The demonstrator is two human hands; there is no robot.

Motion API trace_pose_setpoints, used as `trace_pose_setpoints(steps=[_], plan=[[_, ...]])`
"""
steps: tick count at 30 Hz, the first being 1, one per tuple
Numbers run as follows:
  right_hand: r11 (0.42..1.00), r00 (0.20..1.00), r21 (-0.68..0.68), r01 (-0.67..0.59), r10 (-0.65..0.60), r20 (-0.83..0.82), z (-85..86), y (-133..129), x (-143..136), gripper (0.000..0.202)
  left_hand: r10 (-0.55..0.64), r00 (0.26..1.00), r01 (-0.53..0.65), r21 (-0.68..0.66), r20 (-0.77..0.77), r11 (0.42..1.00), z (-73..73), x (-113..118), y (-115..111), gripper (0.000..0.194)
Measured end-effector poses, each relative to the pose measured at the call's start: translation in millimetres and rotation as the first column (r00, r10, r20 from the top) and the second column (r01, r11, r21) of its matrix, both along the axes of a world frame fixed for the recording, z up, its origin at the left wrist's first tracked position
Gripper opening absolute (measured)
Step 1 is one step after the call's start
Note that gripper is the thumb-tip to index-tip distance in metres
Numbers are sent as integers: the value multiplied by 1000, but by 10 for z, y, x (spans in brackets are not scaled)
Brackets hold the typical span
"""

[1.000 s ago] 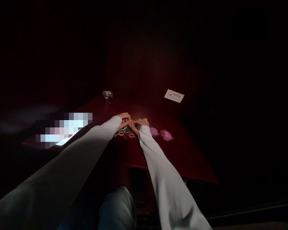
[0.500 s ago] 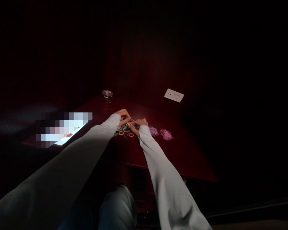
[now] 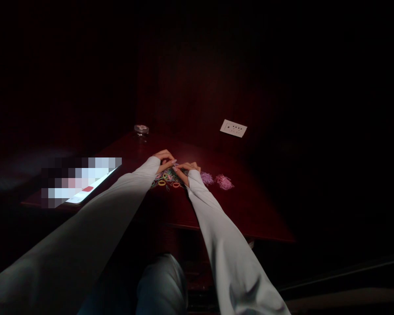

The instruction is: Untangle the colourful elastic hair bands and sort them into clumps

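Note:
My left hand [image 3: 165,159] and my right hand [image 3: 188,169] meet over a mixed pile of coloured elastic hair ties [image 3: 167,177]. The fingertips of both are pinched close together. A small pale purple bit shows between them, too small to make out. A yellow hair tie [image 3: 162,183] and an orange-red one [image 3: 176,185] lie at the pile's near edge. Just beyond my right wrist is a heap of purple elastics [image 3: 206,178], partly hidden by the hand. To its right sits a heap of pink elastics [image 3: 224,182].
On the dark red table [image 3: 246,210], a lidded clear jar [image 3: 141,132] stands at the back left. A lit tablet or phone [image 3: 85,189], partly pixelated, lies left of my left sleeve. A white socket plate [image 3: 233,128] is on the wall behind.
A yellow hair tie seen at my fingertips earlier no longer shows there; a small pale purple bit does. My hands stay close together above the pile. The view has shifted slightly.

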State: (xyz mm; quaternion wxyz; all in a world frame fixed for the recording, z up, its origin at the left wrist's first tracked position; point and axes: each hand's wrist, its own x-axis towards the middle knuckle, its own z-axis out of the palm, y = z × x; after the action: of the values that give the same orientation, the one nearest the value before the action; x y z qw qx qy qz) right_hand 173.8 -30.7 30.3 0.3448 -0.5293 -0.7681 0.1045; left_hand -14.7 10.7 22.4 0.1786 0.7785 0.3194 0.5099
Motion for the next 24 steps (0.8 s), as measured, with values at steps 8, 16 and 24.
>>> trace_pose_setpoints(steps=[8,16,24], plan=[[969,974,200,142,-174,147,139,-99,427,23,106,987,-107,3,-120,994,34,-47,-145,28],[919,923,271,287,-341,180,68,-219,1232,39,221,922,-209,73,-319,975,60,-26,-257,31],[889,898,243,388,-424,118,59,-188,1132,35,411,879,-404,81,-243,911,93,-5,-288,22]])
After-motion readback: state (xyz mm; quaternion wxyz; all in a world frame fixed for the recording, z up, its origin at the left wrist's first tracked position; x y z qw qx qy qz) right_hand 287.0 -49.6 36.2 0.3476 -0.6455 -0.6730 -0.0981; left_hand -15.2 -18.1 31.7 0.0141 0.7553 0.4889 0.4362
